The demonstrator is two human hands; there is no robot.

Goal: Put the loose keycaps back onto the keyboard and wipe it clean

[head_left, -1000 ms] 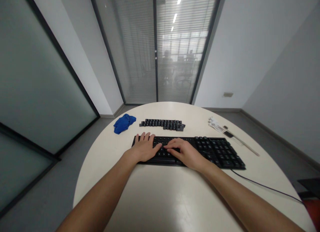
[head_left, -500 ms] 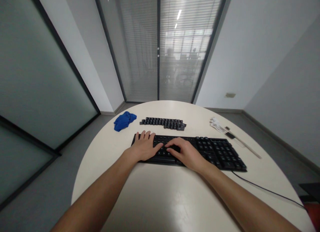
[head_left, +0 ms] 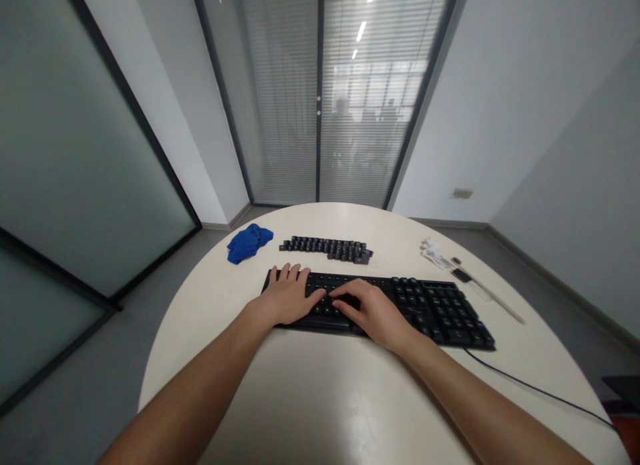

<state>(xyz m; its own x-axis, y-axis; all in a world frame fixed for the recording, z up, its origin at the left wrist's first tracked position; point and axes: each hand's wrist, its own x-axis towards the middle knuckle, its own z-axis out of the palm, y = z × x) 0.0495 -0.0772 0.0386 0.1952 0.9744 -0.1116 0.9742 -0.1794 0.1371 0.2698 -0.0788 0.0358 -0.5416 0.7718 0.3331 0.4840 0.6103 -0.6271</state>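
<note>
Now my left hand (head_left: 287, 295) lies spread flat on the black wired keyboard (head_left: 430, 308), while my right hand (head_left: 373, 308) curls fingertips onto middle keys. Beyond both, a row of loose black keycaps (head_left: 327, 247) waits, seemingly unfitted.

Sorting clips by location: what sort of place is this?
Likely an office meeting room: glass doors with blinds, a round table, and a keyboard under both hands.
</note>
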